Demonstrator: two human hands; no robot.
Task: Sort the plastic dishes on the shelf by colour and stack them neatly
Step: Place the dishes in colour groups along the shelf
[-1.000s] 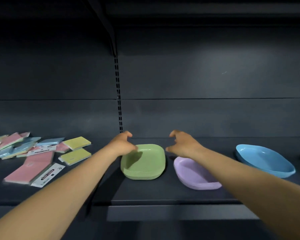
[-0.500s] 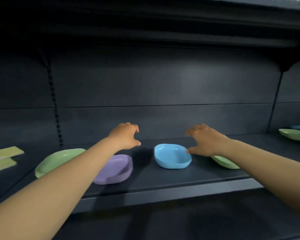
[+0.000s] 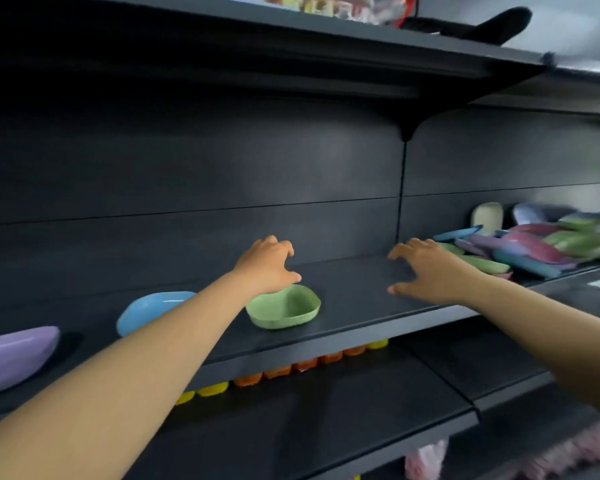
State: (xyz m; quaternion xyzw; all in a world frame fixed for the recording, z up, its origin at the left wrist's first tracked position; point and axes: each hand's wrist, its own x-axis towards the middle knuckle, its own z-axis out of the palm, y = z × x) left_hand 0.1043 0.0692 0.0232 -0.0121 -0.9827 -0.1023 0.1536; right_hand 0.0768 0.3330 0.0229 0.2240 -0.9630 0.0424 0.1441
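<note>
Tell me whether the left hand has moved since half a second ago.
Yes, rightward. The left hand was by the purple dish, left of the blue dish; now it is right of the blue dish, over the green dish rim.

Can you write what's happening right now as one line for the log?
left hand: open, above green dish | right hand: open, holding nothing | mixed dish pile: unsorted, right

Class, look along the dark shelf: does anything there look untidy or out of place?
Yes. At the right end of the dark shelf, a jumbled heap of mixed-colour plastic dishes lies tilted and overlapping, colours unsorted. The green, blue and purple plastic dishes sit singly, apart.
</note>
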